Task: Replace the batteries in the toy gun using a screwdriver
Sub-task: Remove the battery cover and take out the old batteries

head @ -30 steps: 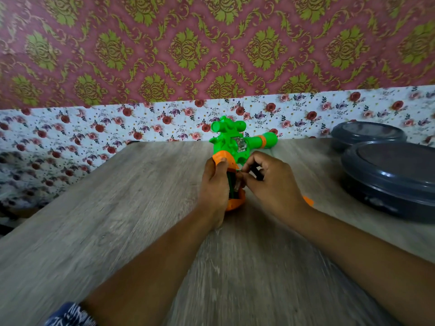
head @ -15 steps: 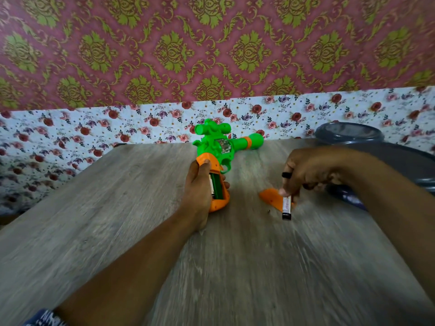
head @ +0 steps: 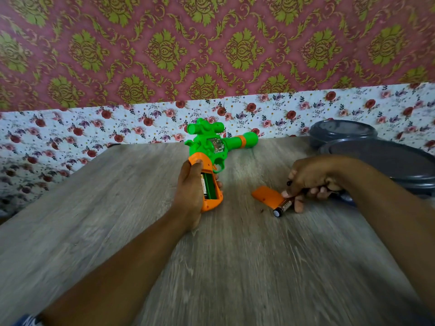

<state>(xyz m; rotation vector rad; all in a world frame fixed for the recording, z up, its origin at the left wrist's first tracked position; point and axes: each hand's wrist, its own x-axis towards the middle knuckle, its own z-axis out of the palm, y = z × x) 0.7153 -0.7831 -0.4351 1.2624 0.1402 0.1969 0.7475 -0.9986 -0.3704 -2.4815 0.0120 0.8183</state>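
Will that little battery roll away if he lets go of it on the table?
Probably, a little. The battery is a smooth round cylinder lying on its side on the flat table, so a nudge could roll it. The orange cover right beside it might stop it that way. It looks stiff, not bendy.

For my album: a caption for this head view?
Left hand steadies opened toy gun; right hand sets battery by orange cover.
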